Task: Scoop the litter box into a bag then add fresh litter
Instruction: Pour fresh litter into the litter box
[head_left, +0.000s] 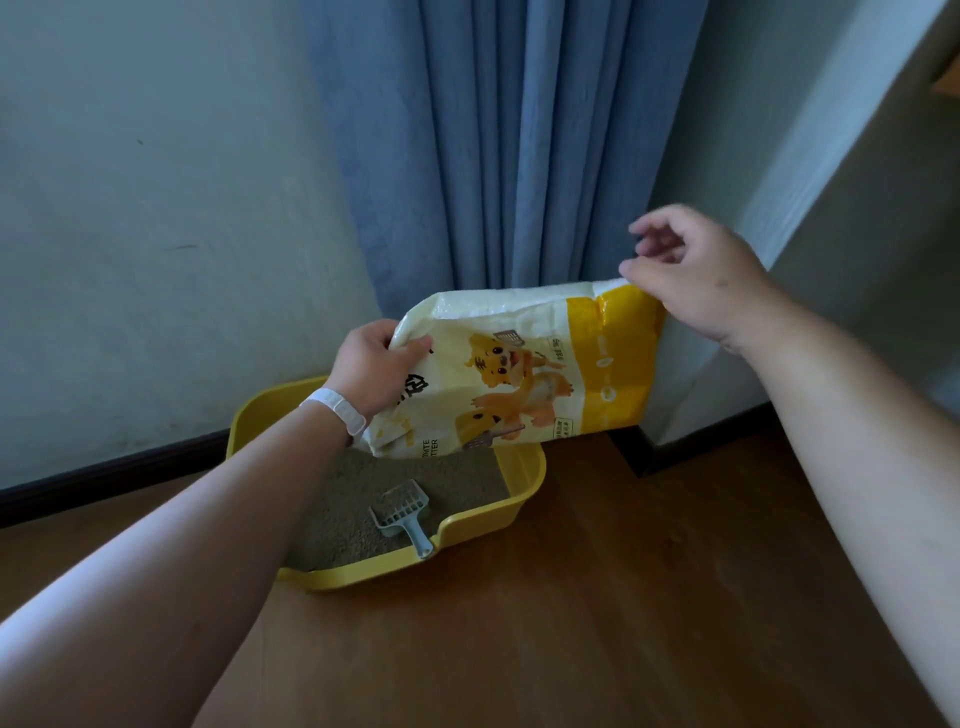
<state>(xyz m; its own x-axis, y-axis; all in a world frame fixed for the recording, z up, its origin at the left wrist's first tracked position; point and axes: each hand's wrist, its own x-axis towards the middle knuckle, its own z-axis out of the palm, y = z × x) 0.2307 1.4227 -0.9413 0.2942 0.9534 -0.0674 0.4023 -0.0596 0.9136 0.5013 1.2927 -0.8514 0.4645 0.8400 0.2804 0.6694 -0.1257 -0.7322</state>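
Observation:
A yellow litter box (519, 496) sits on the wooden floor against the wall, holding grey-brown litter (353, 499). A pale blue slotted scoop (402, 512) lies in it with its handle on the front rim. Above the box hangs a cream and yellow litter bag (524, 369) printed with cartoon cats, lying sideways. My left hand (371, 366) grips the bag's left end, which dips lowest over the litter. My right hand (696, 275) pinches the bag's upper right corner with thumb and forefinger, the other fingers spread.
Blue curtains (509, 145) hang behind the bag. A pale wall with a dark skirting board (104, 478) runs to the left. A wall corner (727, 218) juts out at the right. Wooden floor (597, 623) stretches in front of the box.

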